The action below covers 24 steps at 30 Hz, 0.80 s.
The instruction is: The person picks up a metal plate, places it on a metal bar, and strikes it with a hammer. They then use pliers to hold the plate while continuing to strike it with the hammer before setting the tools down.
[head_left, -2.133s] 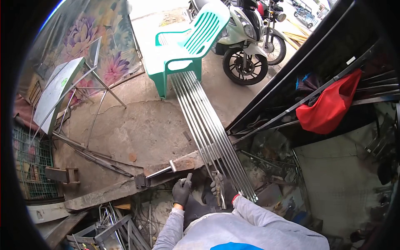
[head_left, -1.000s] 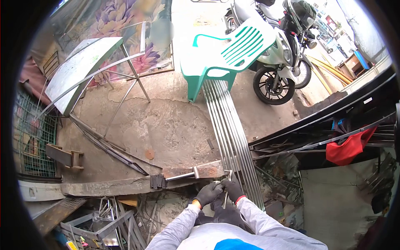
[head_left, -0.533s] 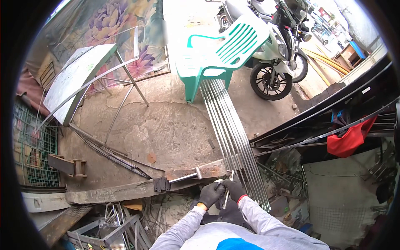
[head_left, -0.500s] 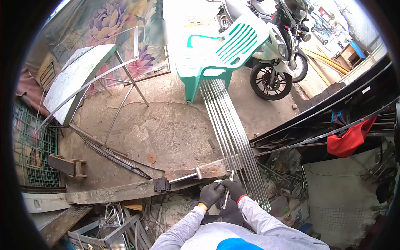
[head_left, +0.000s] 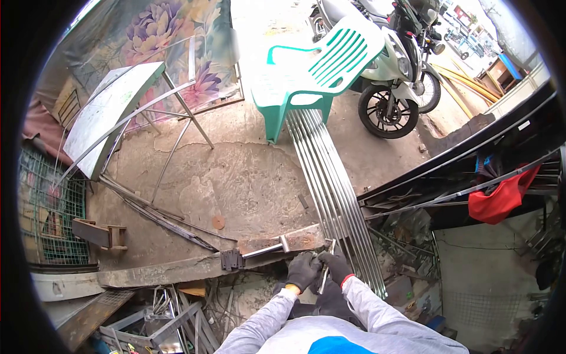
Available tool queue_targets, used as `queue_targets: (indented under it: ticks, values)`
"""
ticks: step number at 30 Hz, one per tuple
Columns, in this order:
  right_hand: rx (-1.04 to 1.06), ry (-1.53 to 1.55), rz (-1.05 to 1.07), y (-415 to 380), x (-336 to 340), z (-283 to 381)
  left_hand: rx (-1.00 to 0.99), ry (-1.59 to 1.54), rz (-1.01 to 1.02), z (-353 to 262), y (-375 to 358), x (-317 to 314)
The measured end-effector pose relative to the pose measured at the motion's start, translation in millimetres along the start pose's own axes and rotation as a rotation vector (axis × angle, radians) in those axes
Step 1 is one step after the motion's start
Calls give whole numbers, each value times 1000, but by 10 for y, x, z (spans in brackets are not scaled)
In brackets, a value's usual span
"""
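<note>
**Two gloved hands working a clamp at the tube ends**

While the person is crouching over the work, the left hand (head_left: 303, 270) and right hand (head_left: 336, 265) are closing together around a small metal clamp tool (head_left: 326, 272), fingers curled on its handles. Just ahead of the knuckles, the bundle of steel tubes (head_left: 331, 189) is running away toward the green chair (head_left: 312, 65). Beside the left hand, a hammer (head_left: 262, 251) is lying on the rusty beam (head_left: 194, 266). Probably squeezing evenly, square to the tubes, is serving best.
</note>
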State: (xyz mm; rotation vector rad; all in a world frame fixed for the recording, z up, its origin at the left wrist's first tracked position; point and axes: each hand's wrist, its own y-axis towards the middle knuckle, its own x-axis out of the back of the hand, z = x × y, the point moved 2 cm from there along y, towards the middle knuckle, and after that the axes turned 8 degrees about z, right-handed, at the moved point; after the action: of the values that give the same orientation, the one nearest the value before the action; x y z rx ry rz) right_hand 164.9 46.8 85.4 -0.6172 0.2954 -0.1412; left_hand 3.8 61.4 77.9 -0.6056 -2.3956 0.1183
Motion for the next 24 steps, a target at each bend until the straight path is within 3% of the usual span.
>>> queue_targets:
  ticks: [5,11,16,18,19,22,24]
  values:
    - [-30,-40,-74,-31,23,22,-19,51,84,-45,43,-76]
    - [17,-140,-239,244,312,-428,-49,29,116,4,126,-235]
    - [9,-93,-70,254,344,-283,1,-15,224,87,227,-265]
    - [-315,43,-44,218,276,-11,71,-88,188,193,285,-309]
    - [-391,33,-64,361,419,-220,70,-30,111,339,324,-412]
    - [-485,258,-40,611,860,-681,131,164,-42,829,467,-664]
    - [-402,171,-68,834,1059,-923,95,289,-167,1187,601,-856]
